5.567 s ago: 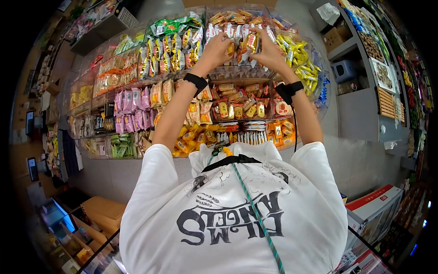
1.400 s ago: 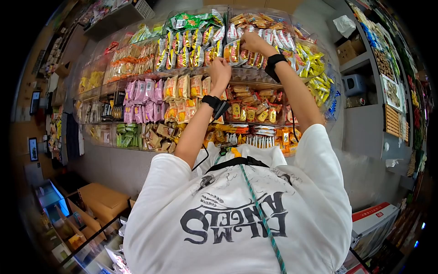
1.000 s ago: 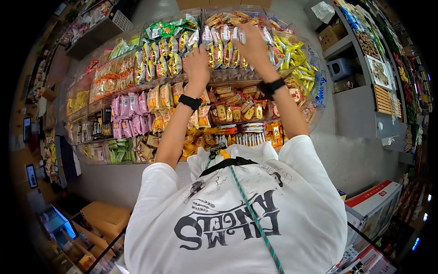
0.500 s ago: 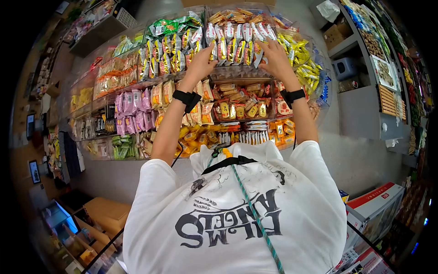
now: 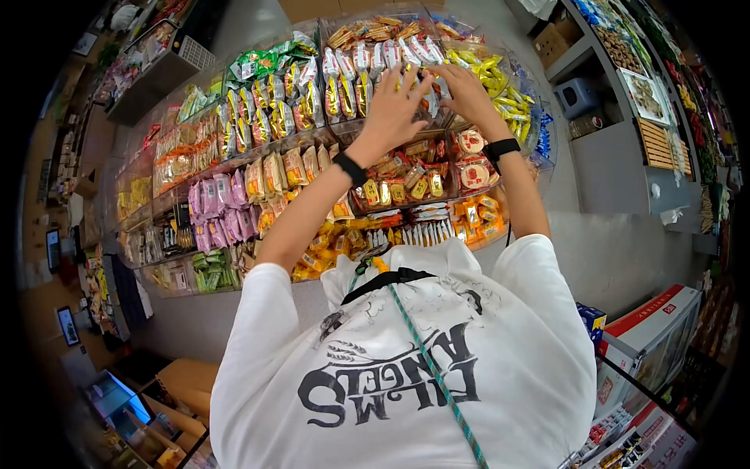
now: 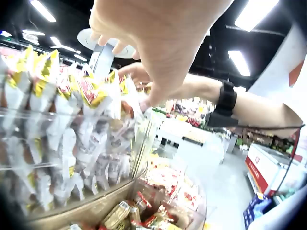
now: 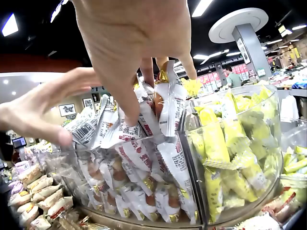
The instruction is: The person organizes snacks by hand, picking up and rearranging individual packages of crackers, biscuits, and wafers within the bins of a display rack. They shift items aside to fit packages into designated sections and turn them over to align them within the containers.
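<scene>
A clear plastic bin (image 5: 344,123) holds rows of white-and-yellow snack packets (image 5: 363,92) standing on end. My left hand (image 5: 389,117) is above the bin's right part, fingers spread, holding nothing. Beside it my right hand (image 5: 473,100) reaches into the bin's right end. In the right wrist view its thumb lies before several packets, with fingers behind them, and one white snack packet (image 7: 171,108) sticks up between. The left hand's thumb (image 7: 55,136) is near the packets on the left there. In the left wrist view the palm hides part of the right hand (image 6: 135,73).
Yellow packets (image 7: 213,139) fill the bin on the right. Nearer bins hold red-and-gold packets (image 5: 418,184), cream packets (image 5: 273,173) and purple packets (image 5: 223,191). Green bags (image 5: 254,64) lie farther back left. A grey counter (image 5: 621,168) stands to the right.
My left hand has moved right across the packets, close to the right hand. The right hand's fingers have come in over the bin's right end. The head view has turned slightly.
</scene>
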The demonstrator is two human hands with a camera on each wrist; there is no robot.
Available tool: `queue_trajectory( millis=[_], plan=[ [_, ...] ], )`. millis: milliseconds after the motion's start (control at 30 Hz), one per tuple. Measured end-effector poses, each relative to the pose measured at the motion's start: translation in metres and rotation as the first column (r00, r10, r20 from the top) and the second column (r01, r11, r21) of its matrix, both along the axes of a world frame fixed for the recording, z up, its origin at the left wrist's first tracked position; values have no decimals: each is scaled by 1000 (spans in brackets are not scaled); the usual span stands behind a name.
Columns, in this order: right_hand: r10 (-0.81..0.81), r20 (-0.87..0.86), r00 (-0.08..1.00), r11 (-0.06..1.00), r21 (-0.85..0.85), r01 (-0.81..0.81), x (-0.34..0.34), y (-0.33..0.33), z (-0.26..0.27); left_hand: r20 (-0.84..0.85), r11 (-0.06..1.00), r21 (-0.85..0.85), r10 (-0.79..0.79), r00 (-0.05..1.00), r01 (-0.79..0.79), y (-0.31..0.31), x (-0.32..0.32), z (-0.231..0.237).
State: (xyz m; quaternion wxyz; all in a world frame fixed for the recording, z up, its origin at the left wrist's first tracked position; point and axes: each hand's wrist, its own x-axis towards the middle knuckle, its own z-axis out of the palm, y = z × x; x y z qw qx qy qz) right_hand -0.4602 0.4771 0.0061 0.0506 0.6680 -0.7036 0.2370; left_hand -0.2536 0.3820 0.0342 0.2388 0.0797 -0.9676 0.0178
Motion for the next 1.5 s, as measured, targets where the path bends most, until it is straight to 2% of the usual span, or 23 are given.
queue_trajectory(
  millis=[67,133,267,400,500,567,600,733,833,900,933,967,1000,1033,1100,1133,1200,1233,1267,1300,1367,1433,1500],
  plan=[
    [8,29,1000,1000,-5,-8,0,1,4,0,999,36,32,999,-32,1,-26,-30],
    [3,194,981,995,100,-23,5,8,19,-25,994,32,103,994,-102,1,-39,-35],
    [83,134,988,995,-61,-75,-6,12,6,-124,998,53,48,991,-41,-2,-44,-46],
    [50,177,983,998,-31,-45,-9,4,4,-255,993,26,-102,962,112,-13,-48,-66],
    [39,125,991,997,-77,-30,-12,0,9,-319,991,39,-107,942,126,-10,-46,-69],
    [29,127,991,997,62,-37,-10,7,16,-332,990,-25,-142,932,142,-10,-43,-69],
    [30,126,992,997,62,-38,-7,11,16,-343,984,-88,-176,923,155,-9,-40,-67],
    [22,23,999,1000,-16,-22,-2,14,5,-363,991,-85,-124,923,99,-5,-42,-63],
    [-8,-26,1000,998,-60,7,0,3,-3,-301,999,-30,-18,954,10,1,-50,-61],
    [-17,-58,998,997,-77,13,1,-1,-4,-134,999,6,48,990,-48,2,-51,-54],
    [13,-82,997,999,-47,-17,2,-2,-3,-134,998,4,56,989,-56,1,-48,-48],
    [45,-105,993,999,-17,-47,2,-2,-1,-128,989,133,-40,991,58,-1,-44,-43],
    [57,-37,998,998,24,-56,-2,-2,3,-136,951,259,-135,981,167,-3,-40,-35],
    [69,-38,997,997,20,-68,-4,-2,12,-137,954,255,-124,983,156,-5,-34,-20],
    [116,89,989,967,219,-133,-10,-4,27,-187,939,305,-103,977,158,-18,-15,9],
    [103,-48,993,994,42,-101,-13,-8,27,-280,930,332,-61,958,156,-39,-8,17],
    [126,-23,992,992,9,-125,-6,-23,58,-280,937,345,48,959,54,-101,10,24],
    [136,1,991,990,-22,-136,-2,-30,70,-212,904,428,104,972,-3,-128,19,31],
    [158,-36,987,987,-13,-158,-3,-48,69,-113,926,370,125,986,-75,-160,26,27],
    [165,-38,986,986,-15,-165,2,-66,69,76,929,350,97,992,-118,-190,29,23],
    [339,-13,941,938,-73,-340,18,-107,71,314,970,193,84,946,-150,-213,31,15],
    [297,54,953,953,34,-299,33,-153,59,364,972,193,52,930,-130,-237,19,-19],
    [324,15,946,940,103,-324,39,-191,38,327,955,271,24,945,-118,-239,11,-23]
  ],
)
